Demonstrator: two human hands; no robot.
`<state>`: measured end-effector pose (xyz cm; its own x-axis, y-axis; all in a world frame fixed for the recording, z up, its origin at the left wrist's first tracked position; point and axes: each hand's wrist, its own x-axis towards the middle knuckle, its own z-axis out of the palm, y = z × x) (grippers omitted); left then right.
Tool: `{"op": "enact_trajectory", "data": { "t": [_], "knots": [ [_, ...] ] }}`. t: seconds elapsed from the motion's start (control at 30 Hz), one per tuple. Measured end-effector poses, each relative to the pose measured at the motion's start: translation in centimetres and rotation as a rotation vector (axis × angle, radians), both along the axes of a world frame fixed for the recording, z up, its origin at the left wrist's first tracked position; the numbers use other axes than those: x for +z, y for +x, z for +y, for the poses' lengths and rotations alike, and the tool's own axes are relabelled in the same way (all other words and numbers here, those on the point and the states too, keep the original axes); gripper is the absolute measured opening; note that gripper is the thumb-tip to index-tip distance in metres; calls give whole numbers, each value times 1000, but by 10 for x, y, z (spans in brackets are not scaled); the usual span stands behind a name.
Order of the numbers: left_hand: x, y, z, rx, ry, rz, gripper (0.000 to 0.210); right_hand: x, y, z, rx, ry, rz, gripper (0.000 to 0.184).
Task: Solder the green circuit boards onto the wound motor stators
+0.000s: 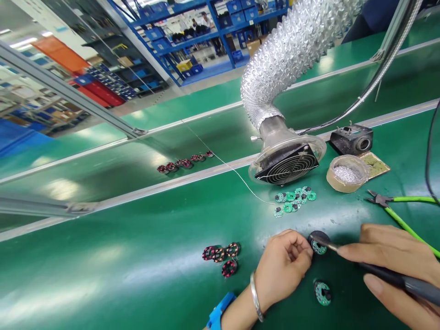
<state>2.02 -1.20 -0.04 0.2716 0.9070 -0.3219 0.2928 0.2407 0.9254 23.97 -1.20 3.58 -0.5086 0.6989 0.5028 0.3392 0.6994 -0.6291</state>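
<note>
My right hand (402, 266) grips a soldering iron (395, 277) with a dark handle. Its metal tip reaches over a round black part (319, 243) with a green circuit board on it. At the left edge of that part, my left hand (287, 259) is closed, thumb and fingertips pinched against it; the fingers hide whatever else they may hold. Nearer to me on the green bench lies a second round part with a green board (322, 293). Left of my left hand sit several small ring-shaped wound coils (220, 254) with red and orange windings.
Beyond my hands lie several small green circuit boards (296, 198). A fume extractor (288, 165) hangs over the bench. To the right are a tub of metal shavings (347, 173), a black iron stand (352, 139) and green-handled cutters (381, 199). More coils (184, 162) lie past the rail.
</note>
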Motion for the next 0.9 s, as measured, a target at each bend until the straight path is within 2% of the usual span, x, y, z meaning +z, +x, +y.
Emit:
{"op": "enact_trajectory", "data": {
  "t": [0.13,0.37,0.67,0.83,0.9],
  "knots": [
    [0,0,0,-2,12,1,8,8,-6,-7,-133,-24,-29,27],
    [-1,-1,1,-22,47,43,9,9,-10,-2,-48,-47,-23,23],
    [0,0,0,-27,61,64,9,5,-7,-6,-92,-44,-48,26],
    [0,0,1,-26,61,69,9,5,-10,-6,-65,-52,-33,22],
    [0,1,1,-26,62,68,9,4,-13,-7,-146,-39,48,18]
  ]
}}
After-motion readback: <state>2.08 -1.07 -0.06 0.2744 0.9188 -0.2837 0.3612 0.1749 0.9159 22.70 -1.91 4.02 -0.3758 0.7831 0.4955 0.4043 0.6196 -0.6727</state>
